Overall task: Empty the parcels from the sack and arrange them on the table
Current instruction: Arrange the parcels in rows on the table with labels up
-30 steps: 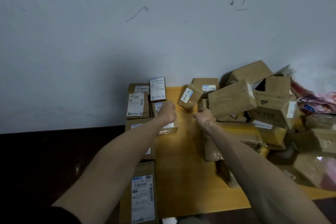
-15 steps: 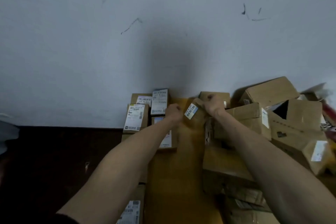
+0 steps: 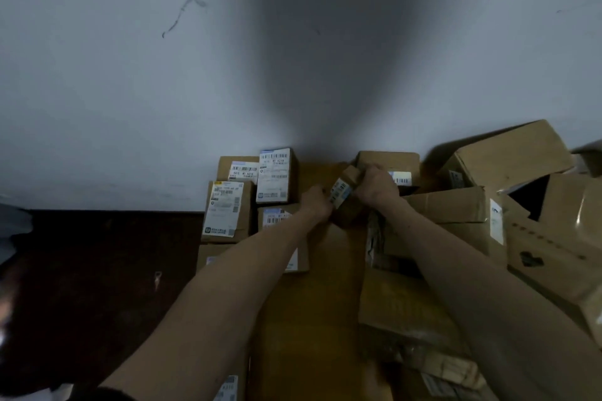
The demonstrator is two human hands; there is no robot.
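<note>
A small brown parcel point(image 3: 346, 197) with a white barcode label sits tilted at the far middle of the yellow table point(image 3: 312, 319). My right hand point(image 3: 374, 184) grips its top right side. My left hand point(image 3: 315, 202) touches its left edge with curled fingers; whether it grips is unclear. To the left, labelled parcels point(image 3: 228, 208) stand in neat rows against the wall. A loose heap of larger cardboard boxes point(image 3: 456, 221) fills the right side. No sack is visible.
The grey wall point(image 3: 293, 58) rises right behind the table. Dark floor point(image 3: 97, 286) lies to the left of the table. A bare strip of tabletop runs between the rows and the heap. More flat parcels point(image 3: 407, 335) lie under my right forearm.
Both hands reached forward from mid-table to the small labelled parcel by the wall. My right hand took hold of it and my left hand came up against its side. The view tilted upward.
</note>
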